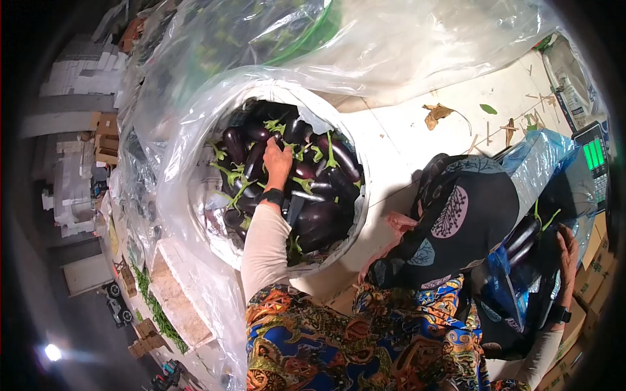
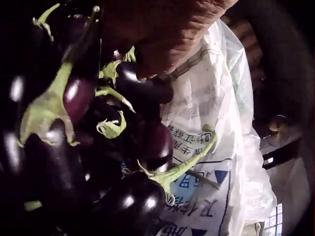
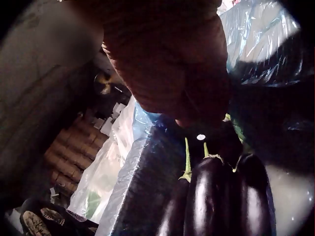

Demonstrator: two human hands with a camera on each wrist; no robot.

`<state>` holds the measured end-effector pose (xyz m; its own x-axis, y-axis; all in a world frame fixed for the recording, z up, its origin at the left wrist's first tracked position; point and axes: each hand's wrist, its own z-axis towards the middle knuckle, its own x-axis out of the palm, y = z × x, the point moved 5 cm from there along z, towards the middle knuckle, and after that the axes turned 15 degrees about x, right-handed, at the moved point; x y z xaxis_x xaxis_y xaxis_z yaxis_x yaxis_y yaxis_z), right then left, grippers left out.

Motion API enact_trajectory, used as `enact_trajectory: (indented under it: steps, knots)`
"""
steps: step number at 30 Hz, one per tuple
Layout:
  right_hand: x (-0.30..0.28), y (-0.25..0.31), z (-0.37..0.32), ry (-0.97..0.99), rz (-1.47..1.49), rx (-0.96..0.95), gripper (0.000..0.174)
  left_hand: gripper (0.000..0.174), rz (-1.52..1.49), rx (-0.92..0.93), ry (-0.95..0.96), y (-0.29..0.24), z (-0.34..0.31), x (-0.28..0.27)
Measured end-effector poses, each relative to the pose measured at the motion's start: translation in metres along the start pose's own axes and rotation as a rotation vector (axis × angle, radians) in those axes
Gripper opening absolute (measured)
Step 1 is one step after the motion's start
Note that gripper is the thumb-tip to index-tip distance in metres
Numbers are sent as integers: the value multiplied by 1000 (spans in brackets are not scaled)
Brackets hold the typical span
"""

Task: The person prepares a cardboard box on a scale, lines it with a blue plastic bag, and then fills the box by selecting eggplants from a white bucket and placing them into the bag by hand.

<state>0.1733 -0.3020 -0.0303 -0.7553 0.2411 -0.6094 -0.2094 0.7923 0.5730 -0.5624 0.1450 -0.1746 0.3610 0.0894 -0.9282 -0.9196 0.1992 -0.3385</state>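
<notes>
Dark purple eggplants [image 1: 319,218] with green stems fill a round, white-lined container [image 1: 358,225]. Over its upper middle, the left hand [image 1: 278,163] reaches down among them, fingertips at an eggplant near a green cap. In the left wrist view the left hand [image 2: 170,42] is dark and lies against a glossy eggplant [image 2: 133,81]; its finger grip is hidden. At the far right, the right hand [image 1: 567,257] lies with extended fingers beside a blue plastic bag [image 1: 499,280] holding several eggplants [image 1: 521,238]. The right wrist view has the right hand [image 3: 167,59] above upright eggplants [image 3: 204,196].
Clear plastic sheeting [image 1: 176,150] surrounds the container's upper and left sides. A scale with a green display [image 1: 593,155] stands at the right edge, near cardboard boxes [image 1: 590,280]. Dry leaves [image 1: 437,116] and stem bits lie on the pale floor. Patterned dark cloth [image 1: 450,215] covers the lap.
</notes>
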Motion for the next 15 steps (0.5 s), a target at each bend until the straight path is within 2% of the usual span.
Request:
enact_trajectory:
  steps: [3,6,7,8,10,11,14,15]
  knots:
    - [0,1,-13,-59,-11,16,41,70,-15,-153,133,7,20,41]
    - [1,6,-27,-94,5,61,40,73,57,-328,110,-8,27,48]
    - [2,8,-28,-73,0,68,38,73,70,-321,118,1,28,56]
    - [1,6,-28,-79,-9,74,38,74,105,-231,68,-3,28,57]
    - [2,2,-28,-91,-24,90,37,77,174,-285,150,-7,32,61]
    - [5,9,-31,-87,-4,81,37,77,217,-328,165,-11,33,55]
    - [8,9,-29,-100,-38,81,37,76,189,-281,240,-13,41,29]
    - [8,8,-29,-91,-21,98,37,74,222,-215,183,-13,41,22]
